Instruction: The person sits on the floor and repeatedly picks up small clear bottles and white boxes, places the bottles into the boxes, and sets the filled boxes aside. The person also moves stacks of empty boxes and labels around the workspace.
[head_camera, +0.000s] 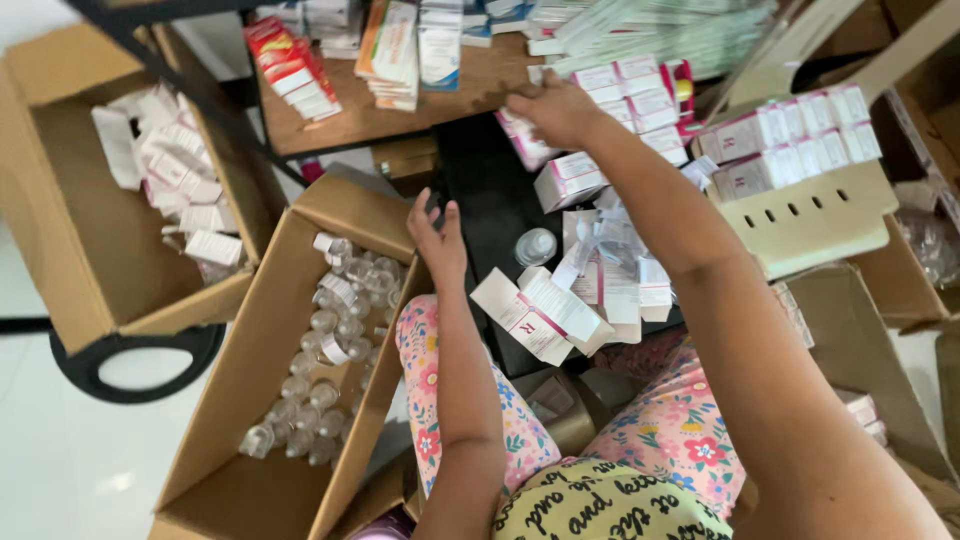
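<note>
Bright even daylight, soft shadows, slight wide-angle edge distortion.

Packing room: cartons (250, 400) of bottles (330, 340), small boxes (790, 140).

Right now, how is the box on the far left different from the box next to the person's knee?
The far-left cardboard box holds small white cartons, heaped toward its back end; the cardboard box by the knee holds small clear bottles with no cartons on them. The far-left box sits apart from both hands; the left hand hovers at the top corner of the knee box. The right hand reaches elsewhere, to the pink-and-white cartons. Both boxes are brown, open-topped and only partly filled.
</note>
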